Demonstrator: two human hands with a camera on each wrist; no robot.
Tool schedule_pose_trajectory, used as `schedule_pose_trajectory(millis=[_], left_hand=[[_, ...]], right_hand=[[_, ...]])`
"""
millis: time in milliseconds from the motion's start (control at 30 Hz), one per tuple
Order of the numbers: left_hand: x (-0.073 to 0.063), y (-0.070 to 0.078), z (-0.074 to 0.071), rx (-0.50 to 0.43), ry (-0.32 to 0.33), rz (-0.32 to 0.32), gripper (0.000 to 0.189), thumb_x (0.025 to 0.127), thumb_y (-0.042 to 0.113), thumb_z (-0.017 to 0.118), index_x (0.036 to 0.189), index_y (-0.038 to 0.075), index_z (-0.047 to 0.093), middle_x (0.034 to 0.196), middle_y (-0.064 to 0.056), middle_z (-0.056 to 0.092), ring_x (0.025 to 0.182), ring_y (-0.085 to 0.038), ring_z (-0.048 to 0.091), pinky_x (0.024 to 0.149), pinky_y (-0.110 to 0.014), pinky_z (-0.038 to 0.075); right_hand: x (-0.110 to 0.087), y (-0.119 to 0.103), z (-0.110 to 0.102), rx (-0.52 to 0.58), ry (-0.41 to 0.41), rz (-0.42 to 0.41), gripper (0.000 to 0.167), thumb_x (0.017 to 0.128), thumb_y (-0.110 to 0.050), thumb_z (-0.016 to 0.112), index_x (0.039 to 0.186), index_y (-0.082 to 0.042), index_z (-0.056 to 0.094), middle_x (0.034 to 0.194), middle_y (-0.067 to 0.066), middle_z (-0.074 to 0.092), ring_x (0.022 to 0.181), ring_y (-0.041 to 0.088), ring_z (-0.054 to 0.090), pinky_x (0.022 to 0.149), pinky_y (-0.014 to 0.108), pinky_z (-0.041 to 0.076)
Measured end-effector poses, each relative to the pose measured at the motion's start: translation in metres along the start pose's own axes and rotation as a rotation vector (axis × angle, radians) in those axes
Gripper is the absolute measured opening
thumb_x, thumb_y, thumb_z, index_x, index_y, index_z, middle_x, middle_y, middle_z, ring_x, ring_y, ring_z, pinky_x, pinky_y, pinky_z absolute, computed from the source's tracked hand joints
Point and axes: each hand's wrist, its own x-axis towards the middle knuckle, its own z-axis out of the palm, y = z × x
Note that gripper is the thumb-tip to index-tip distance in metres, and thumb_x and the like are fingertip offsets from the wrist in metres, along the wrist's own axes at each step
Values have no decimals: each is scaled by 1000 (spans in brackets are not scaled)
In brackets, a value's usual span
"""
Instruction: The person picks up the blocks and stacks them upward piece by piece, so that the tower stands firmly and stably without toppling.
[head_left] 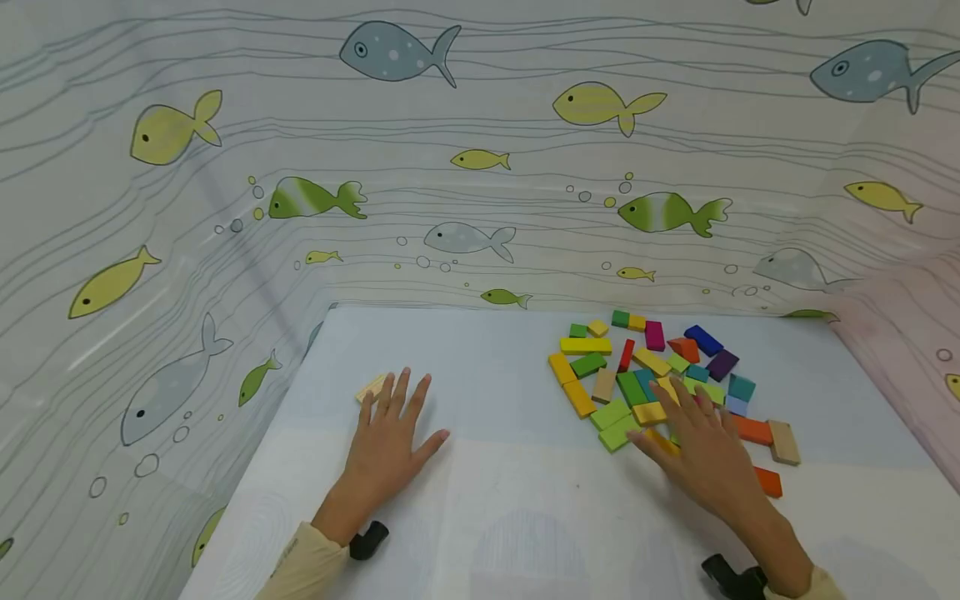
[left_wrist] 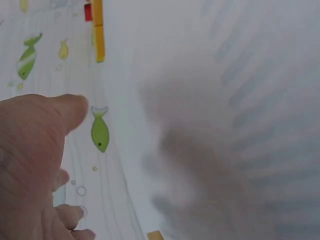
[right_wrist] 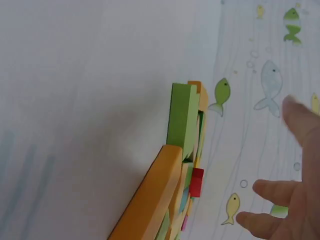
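While the right hand (head_left: 708, 462) hovered over the coloured blocks (head_left: 630, 389) on the desk (head_left: 510, 467), the left hand (head_left: 386, 446) was near 1 pale block (head_left: 370, 388); both hands' fingers (head_left: 417, 400) were spread, holding nothing.

The person has pale cream sleeves: the left sleeve (head_left: 306, 567) has a little dark mark on it, too tiny to read, and only a small bit of the right sleeve (head_left: 812, 587) shows. A stubby black gadget (head_left: 369, 540) pokes out by the left one, and a lumpy black gadget (head_left: 722, 573) by the right one. The left hand (head_left: 386, 450) and right hand (head_left: 705, 454) are bare.
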Motion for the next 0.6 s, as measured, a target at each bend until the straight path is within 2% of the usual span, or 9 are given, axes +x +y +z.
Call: schedule_pose_trajectory(millis=[100,200,300,400,500,600], left_hand=[[7,-14,-3,-39,30,-8,79,99,42,69,161,9,34,164,-24,28,150,-45,26,115,-66,21],[15,-34,-6,-102,65,-20,66,97,24,73,153,3,45,157,-28,37,145,-45,36,110,-66,28],[22,-56,-10,-172,96,-27,55,95,13,74,144,1,53,150,-28,47,137,-47,45,103,-68,34],[28,-77,-11,-219,78,-44,53,92,10,76,141,2,56,144,-28,52,129,-51,50,95,-71,37],[33,-94,-10,-246,15,-68,58,91,13,78,144,4,55,142,-28,54,124,-54,50,92,-72,38],[36,-110,-6,-285,-71,-85,65,90,17,80,148,7,51,139,-28,55,118,-49,53,91,-68,39]], right_hand=[[4,-2,0,83,-6,31,79,97,-56,64,155,-6,44,153,26,43,139,53,37,102,73,35],[6,-2,4,139,0,45,66,96,-43,73,146,-5,56,133,24,63,126,49,52,91,66,48],[7,-2,12,159,5,39,61,93,-42,76,140,-6,62,120,18,70,118,46,56,88,63,50],[8,-3,21,137,7,28,63,90,-44,79,139,-7,64,119,17,70,115,43,55,85,59,51],[9,-7,28,113,18,33,65,88,-49,80,136,-8,65,125,20,67,116,44,53,85,59,52],[10,-11,32,97,21,52,69,85,-52,81,132,-4,66,127,26,62,117,47,50,87,61,51]])
